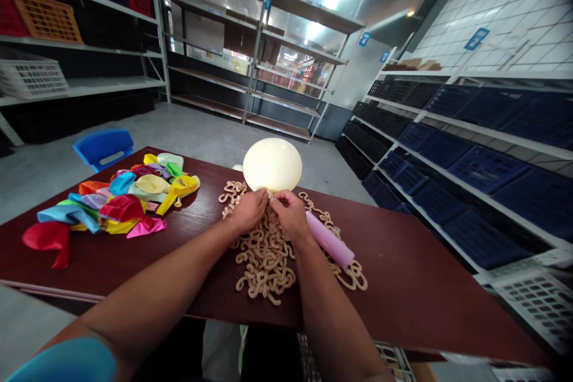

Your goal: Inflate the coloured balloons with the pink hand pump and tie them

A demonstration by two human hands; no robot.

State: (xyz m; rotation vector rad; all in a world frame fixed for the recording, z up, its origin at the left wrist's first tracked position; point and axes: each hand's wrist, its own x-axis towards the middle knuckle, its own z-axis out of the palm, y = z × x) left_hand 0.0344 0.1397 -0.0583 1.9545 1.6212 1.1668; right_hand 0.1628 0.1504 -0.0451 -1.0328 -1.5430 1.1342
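An inflated pale yellow balloon (271, 164) stands above the dark red table (403, 274), over a heap of several beige plastic clips (264, 256). My left hand (249, 209) and my right hand (290, 213) meet at the balloon's neck, fingers pinched closed on it. A pink hand pump (329, 240) lies on the clips just right of my right hand, touching its wrist side. A pile of several flat balloons in many colours (116, 200) lies on the left part of the table, apart from both hands.
A blue plastic chair (104, 147) stands behind the table's left end. Metal shelving with orange, red and white crates (45, 18) lines the left wall. Shelves of dark blue crates (483, 167) run along the right. A white crate (537, 301) sits low at right.
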